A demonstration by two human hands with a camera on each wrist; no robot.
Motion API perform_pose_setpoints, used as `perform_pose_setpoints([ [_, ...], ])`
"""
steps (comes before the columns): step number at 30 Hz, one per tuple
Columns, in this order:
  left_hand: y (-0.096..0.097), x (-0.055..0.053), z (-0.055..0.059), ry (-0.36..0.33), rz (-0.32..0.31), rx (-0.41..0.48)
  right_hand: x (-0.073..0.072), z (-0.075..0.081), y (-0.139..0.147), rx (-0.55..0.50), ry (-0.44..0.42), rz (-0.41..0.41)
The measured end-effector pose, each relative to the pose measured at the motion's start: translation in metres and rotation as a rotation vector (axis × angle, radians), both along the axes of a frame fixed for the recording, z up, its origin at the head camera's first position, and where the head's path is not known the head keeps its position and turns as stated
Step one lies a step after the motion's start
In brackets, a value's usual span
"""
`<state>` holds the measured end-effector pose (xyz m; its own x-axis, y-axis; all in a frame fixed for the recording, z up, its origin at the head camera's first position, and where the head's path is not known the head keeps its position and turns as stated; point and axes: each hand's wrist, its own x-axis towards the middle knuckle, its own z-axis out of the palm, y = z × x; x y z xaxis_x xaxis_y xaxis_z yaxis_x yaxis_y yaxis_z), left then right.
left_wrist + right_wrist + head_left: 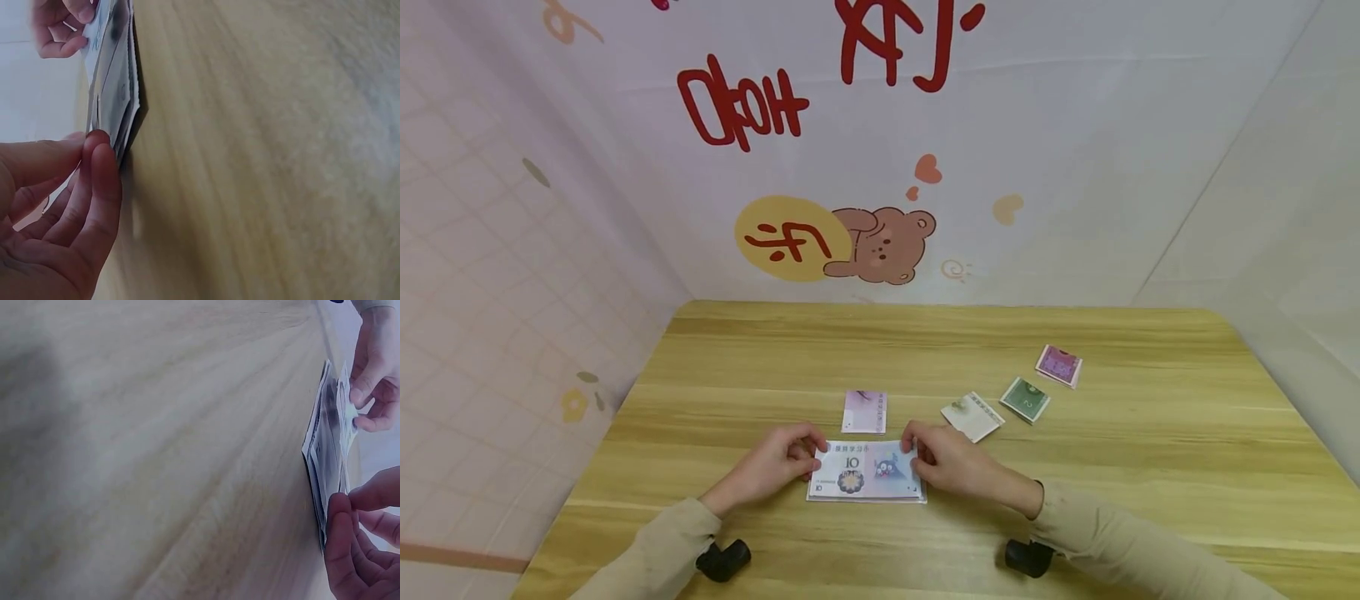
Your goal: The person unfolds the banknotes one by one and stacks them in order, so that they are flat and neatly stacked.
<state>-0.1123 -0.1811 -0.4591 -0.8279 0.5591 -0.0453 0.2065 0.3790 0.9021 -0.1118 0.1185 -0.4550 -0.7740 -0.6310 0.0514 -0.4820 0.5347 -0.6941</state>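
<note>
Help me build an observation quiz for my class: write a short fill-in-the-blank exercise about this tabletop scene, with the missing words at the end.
1. The left grip and right grip pinch the top note, whose cartoon figure is coloured ____.
2. The small green note is printed with the digit ____.
3. The brown cartoon animal on the backdrop is a ____.
4. The table has a surface patterned like ____ grain.

Missing words: blue; 2; bear; wood.

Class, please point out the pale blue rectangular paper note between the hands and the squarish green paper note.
Pale blue rectangular paper note (867, 471), head view: middle of its printed face.
Squarish green paper note (1026, 400), head view: middle of its upper face.
</note>
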Motion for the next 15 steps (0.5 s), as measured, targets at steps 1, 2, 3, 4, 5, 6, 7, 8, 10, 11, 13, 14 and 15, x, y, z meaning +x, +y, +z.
perform_pose_setpoints([
  [1,-0.0001,0.0001,-0.0011,0.007,-0.004,-0.007,0.0004,-0.0002,-0.0003,0.007,0.006,-0.001],
  [2,0.0001,0.0002,-0.0018,0.019,-0.007,-0.019,0.0007,-0.0007,-0.0006,0.013,0.013,-0.001],
  [3,0.0003,0.0003,-0.0023,0.025,-0.008,-0.027,0.0008,-0.0013,-0.0007,0.018,0.021,0.0],
  [4,0.0003,0.0003,-0.0028,0.032,-0.008,-0.036,0.0008,-0.0014,-0.0008,0.023,0.025,0.0],
  [5,0.0004,0.0002,-0.0031,0.035,-0.006,-0.042,0.0007,-0.0014,-0.0008,0.027,0.027,0.001],
  [6,0.0005,0.0002,-0.0033,0.037,-0.005,-0.048,0.0004,-0.0016,-0.0006,0.029,0.029,0.002],
  [7,0.0005,0.0003,-0.0032,0.038,-0.005,-0.05,0.0,-0.0017,-0.0004,0.027,0.031,0.004],
  [8,0.0005,0.0002,-0.0032,0.037,-0.003,-0.052,-0.0002,-0.0019,-0.0003,0.026,0.032,0.008],
  [10,0.0004,0.0003,-0.0031,0.03,-0.002,-0.054,-0.0005,-0.0026,-0.0001,0.026,0.032,0.017],
  [11,0.0005,0.0003,-0.0031,0.031,-0.002,-0.057,-0.0007,-0.0034,0.0,0.027,0.032,0.02],
  [13,0.0007,0.0005,-0.0029,0.032,-0.003,-0.054,-0.0009,-0.0053,0.0002,0.027,0.033,0.027],
  [14,0.0008,0.0005,-0.003,0.032,-0.002,-0.052,-0.001,-0.0064,0.0,0.03,0.034,0.029],
  [15,0.001,0.0006,-0.0027,0.03,-0.001,-0.051,-0.0011,-0.0074,-0.0002,0.03,0.038,0.03],
])
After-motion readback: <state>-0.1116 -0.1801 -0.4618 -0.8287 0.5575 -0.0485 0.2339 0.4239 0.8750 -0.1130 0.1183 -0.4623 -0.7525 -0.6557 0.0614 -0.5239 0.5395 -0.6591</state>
